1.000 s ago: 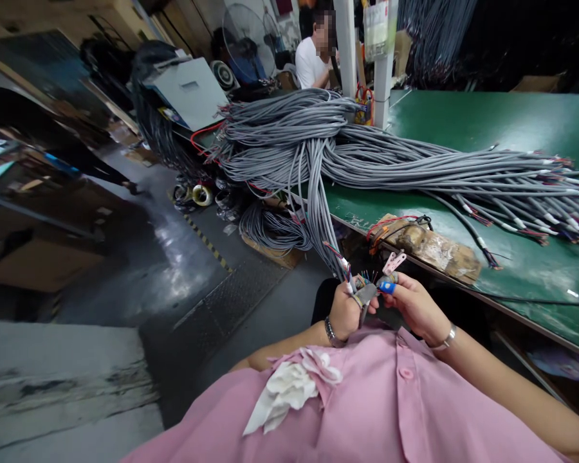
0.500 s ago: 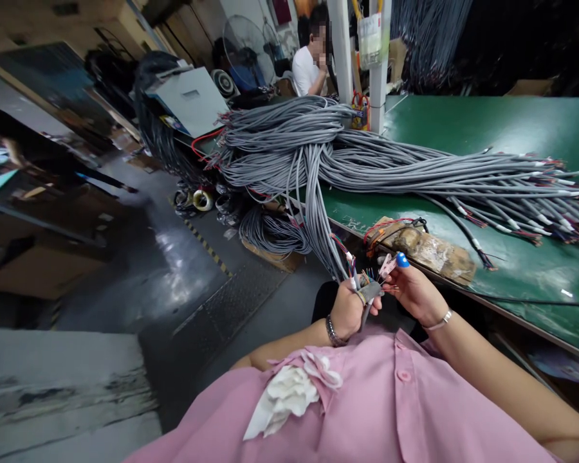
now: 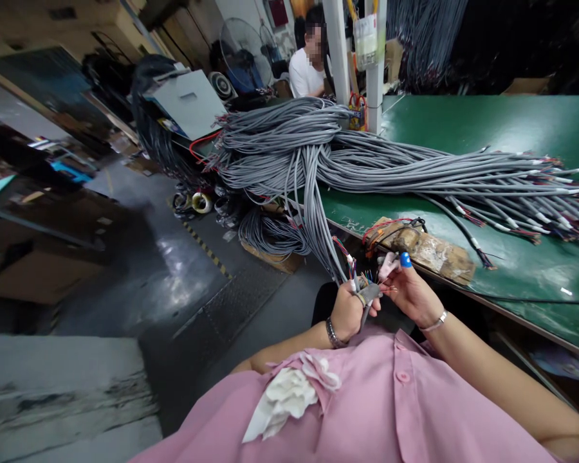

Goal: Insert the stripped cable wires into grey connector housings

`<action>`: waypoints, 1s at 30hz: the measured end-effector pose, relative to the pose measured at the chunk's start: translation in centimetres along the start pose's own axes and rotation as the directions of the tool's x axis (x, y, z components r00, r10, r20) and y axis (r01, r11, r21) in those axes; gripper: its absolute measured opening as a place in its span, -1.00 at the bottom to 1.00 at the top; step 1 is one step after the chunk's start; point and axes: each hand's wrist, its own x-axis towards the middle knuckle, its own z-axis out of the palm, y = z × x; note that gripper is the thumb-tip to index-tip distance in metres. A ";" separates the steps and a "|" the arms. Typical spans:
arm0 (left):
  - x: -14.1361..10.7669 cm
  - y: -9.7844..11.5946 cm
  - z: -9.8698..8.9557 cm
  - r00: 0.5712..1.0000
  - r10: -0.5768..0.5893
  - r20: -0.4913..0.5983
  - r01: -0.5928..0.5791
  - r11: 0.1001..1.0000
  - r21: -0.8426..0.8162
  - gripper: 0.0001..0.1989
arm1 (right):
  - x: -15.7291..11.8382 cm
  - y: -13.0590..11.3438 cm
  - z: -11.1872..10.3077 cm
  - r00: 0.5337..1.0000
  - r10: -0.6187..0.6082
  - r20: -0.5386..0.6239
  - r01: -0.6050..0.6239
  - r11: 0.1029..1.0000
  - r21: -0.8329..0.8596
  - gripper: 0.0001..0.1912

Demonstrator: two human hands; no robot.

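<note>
My left hand (image 3: 348,313) is closed round the ends of several grey cables (image 3: 318,218), with a dull grey wrap on its thumb. Thin coloured wires (image 3: 367,278) fan out of the cable ends above that thumb. My right hand (image 3: 417,297) is beside it, fingers pinched together at the wire tips. Orange-red wire ends (image 3: 388,289) show against its palm. A blue cover (image 3: 405,259) sits on one of its digits; something pale pink (image 3: 388,265), perhaps a finger wrap, is next to it. Exactly which wires the right fingertips grip is too small to tell.
A thick bundle of grey cables (image 3: 395,164) lies across the green table (image 3: 463,119). A tape-wrapped wooden block (image 3: 429,254) rests at the near edge. A white post (image 3: 374,77) stands behind, and a person in a white shirt (image 3: 306,72) sits beyond. Coiled cables (image 3: 273,233) lie lower left.
My right hand has shifted very slightly, and its blue-covered digit has moved a little to the right. My left hand keeps its hold. The seated person's hand has dropped from the face.
</note>
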 end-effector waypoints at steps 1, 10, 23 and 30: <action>-0.1 0.0 -0.1 1.000 -0.001 0.001 0.001 1.000 -0.010 -0.73 | -0.1 -0.1 0.1 1.000 0.015 0.015 -0.015 1.000 0.009 -0.58; -0.4 0.2 -0.2 0.992 0.104 -0.070 -0.103 0.995 0.021 -0.70 | -0.3 -0.5 0.2 0.996 -0.089 -0.015 0.086 0.988 -0.131 -0.68; 0.5 -0.2 0.0 0.992 0.111 -0.061 -0.105 0.990 0.097 -0.69 | 0.3 0.2 -0.2 0.991 -0.123 -0.045 0.116 0.984 -0.134 -0.63; 0.0 -0.2 -0.4 0.996 0.083 -0.038 -0.079 0.991 0.106 -0.67 | -0.4 -0.3 -0.3 1.000 0.007 0.018 -0.005 0.995 -0.101 -0.56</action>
